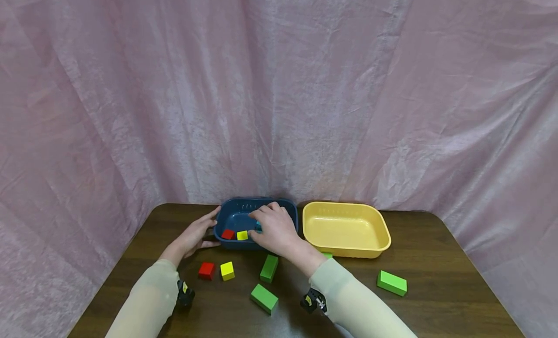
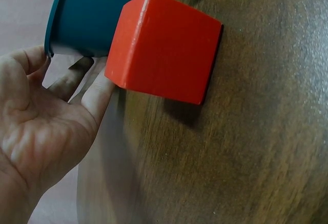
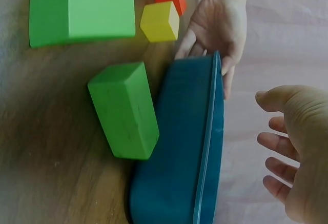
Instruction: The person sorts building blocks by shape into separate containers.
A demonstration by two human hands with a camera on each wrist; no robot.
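Note:
My left hand [image 1: 192,238] rests against the left end of a dark blue tub [image 1: 237,205], its fingers spread fairly straight near the rim. Above the tub's right half is my right hand [image 1: 274,230]. In the right wrist view its fingers [image 3: 278,143] are loosely bent, with nothing visible between them. Inside the tub lie a red block [image 1: 228,234], a yellow block [image 1: 242,235] and a light blue piece [image 1: 258,226] partly hidden by the right hand. In front of the tub, a red cube [image 1: 207,270] and a yellow cube [image 1: 227,270] stand on the table.
A yellow tub [image 1: 347,226] stands right of the blue one. Green blocks lie in front at the middle [image 1: 269,268], nearer the front [image 1: 264,298] and far right [image 1: 392,283]; another green block [image 1: 327,255] shows partly behind the right forearm. A pink curtain [image 1: 279,96] hangs behind the table.

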